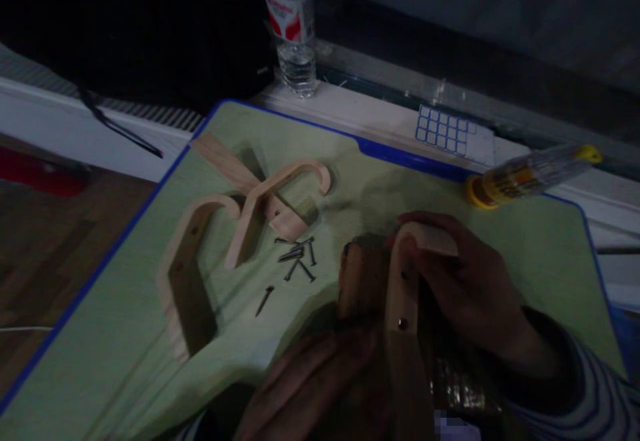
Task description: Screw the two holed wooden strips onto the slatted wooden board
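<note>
My right hand [475,281] is wrapped round the curved end of a pale wooden hook [403,348], held upright close to me. A dark screw head [403,324] sits in its face, with a dark hole above it. Just left of the hook is a brown wooden block [363,278]. In front of that block, my left hand [315,378] has its fingers bent and close together; what they grip is hidden in shadow. Several loose screws [295,254] lie on the table, one apart from the others [265,300].
On the green, blue-edged table [115,334] are another wooden hook [187,254] and a hook crossing a flat slat [227,164]. A clear container with yellow ends [530,178] leans at the back right. A water bottle [295,34] and a blue-grid sheet [443,129] are on the sill.
</note>
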The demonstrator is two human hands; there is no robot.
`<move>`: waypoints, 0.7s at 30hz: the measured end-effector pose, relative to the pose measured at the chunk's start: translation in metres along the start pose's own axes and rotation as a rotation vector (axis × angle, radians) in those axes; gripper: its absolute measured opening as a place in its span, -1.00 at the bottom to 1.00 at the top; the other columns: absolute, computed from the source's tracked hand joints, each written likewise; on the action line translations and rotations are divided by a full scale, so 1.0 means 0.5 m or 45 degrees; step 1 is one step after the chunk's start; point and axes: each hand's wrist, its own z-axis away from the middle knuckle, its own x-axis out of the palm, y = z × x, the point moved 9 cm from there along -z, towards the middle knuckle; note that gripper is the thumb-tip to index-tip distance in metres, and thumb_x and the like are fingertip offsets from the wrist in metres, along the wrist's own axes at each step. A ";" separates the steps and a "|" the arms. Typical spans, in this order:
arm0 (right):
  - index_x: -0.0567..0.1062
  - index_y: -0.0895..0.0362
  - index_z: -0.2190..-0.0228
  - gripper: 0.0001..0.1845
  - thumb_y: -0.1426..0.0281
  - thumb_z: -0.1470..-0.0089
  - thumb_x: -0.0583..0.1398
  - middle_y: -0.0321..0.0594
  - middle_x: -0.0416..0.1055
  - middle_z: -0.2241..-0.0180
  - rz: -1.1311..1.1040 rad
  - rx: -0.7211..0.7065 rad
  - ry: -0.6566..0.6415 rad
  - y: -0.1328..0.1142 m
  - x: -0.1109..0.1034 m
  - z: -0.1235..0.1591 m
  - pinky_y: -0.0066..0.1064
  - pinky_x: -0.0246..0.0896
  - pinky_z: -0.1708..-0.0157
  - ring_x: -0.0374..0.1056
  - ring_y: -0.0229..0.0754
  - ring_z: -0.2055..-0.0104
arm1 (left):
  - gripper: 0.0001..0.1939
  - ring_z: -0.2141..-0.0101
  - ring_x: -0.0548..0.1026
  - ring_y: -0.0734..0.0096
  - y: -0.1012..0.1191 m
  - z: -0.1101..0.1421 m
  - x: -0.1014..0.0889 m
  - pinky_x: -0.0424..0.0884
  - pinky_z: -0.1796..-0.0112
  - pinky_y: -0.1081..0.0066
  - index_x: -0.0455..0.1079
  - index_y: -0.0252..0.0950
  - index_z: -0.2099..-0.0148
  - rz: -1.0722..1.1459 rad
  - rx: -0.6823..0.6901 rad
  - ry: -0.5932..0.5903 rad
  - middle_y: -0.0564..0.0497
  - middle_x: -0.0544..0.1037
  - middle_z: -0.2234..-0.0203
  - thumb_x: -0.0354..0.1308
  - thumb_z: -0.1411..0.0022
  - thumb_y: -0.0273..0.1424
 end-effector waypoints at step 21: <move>0.39 0.01 0.06 -0.69 0.48 -0.14 0.12 -0.28 0.52 0.12 0.118 -0.104 -0.051 -0.003 0.006 -0.013 -0.39 0.41 0.17 0.46 -0.21 0.11 | -0.58 -0.19 0.29 0.25 0.006 -0.027 -0.015 0.36 -0.12 0.31 0.22 -0.28 -0.23 -0.089 0.000 -0.005 -0.08 0.36 -0.17 0.01 -0.34 -0.40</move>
